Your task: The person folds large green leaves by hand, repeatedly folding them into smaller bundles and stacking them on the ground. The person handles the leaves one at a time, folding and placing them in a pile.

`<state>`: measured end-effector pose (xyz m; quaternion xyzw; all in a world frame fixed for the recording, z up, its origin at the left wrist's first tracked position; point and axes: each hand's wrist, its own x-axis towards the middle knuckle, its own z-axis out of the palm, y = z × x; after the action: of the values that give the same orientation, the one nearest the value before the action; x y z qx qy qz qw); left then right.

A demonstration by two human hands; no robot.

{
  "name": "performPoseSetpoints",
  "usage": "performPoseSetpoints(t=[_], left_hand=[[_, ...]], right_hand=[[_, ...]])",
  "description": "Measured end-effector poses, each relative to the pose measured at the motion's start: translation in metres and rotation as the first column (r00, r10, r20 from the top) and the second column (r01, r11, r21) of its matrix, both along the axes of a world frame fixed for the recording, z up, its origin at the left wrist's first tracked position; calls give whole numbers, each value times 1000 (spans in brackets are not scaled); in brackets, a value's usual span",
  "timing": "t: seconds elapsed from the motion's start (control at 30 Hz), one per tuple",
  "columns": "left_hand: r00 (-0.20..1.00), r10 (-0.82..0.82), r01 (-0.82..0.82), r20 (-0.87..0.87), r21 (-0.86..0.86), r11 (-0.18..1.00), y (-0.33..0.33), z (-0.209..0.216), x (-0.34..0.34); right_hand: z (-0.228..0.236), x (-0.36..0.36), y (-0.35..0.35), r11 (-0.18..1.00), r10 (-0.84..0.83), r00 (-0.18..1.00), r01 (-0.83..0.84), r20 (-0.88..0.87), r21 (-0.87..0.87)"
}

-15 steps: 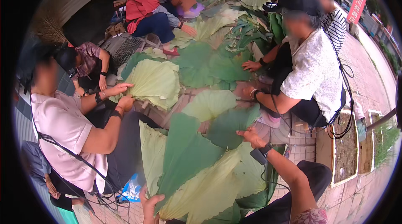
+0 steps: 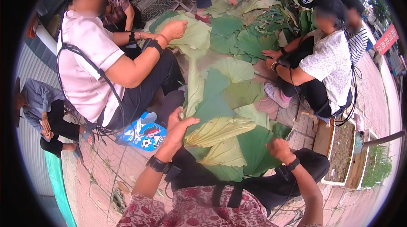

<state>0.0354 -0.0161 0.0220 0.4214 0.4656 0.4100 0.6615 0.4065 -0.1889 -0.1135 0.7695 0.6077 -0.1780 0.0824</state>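
Large flat lotus leaves point(image 2: 214, 95), pale yellow-green and dark green, lie in an overlapping layer over my lap and the ground ahead. My left hand point(image 2: 176, 129) grips the left edge of the stack, thumb on top beside a folded yellowish leaf point(image 2: 224, 129), its other fingers partly hidden. To the right, my right hand point(image 2: 280, 150) is closed with curled fingers at the edge of a dark green leaf point(image 2: 257, 146); whether it pinches that leaf is hidden. Both wrists wear black bands.
At left a person in a pale pink shirt point(image 2: 89, 53) handles a light leaf point(image 2: 193, 36). On the right sits a person in a white patterned shirt point(image 2: 324, 66). A blue bag point(image 2: 144, 133) lies left of my knees; planter boxes point(image 2: 341, 150) stand at right.
My view has shifted. My right hand has drawn back toward me, away from the leaf it pinched. A yellowish leaf in the stack now lies folded beside my left hand.
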Motion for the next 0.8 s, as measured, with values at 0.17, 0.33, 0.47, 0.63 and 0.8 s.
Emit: performPoseSetpoints(t=[0.17, 0.33, 0.47, 0.63, 0.8], left_hand=[[984, -176, 176, -6, 73, 982, 20, -7, 41], [936, -279, 321, -213, 198, 926, 34, -27, 78], [930, -180, 233, -321, 136, 963, 27, -90, 71], [934, -133, 190, -332, 146, 971, 15, -58, 66], [963, -172, 199, -206, 118, 973, 24, -79, 56]], right_hand=[[116, -92, 58, 876, 160, 770, 177, -617, 448], [102, -138, 86, 849, 183, 772, 189, -609, 494], [78, -156, 84, 883, 117, 714, 243, -690, 402], [81, -160, 90, 929, 27, 599, 281, -800, 242], [74, -167, 103, 957, 19, 631, 213, -776, 196]])
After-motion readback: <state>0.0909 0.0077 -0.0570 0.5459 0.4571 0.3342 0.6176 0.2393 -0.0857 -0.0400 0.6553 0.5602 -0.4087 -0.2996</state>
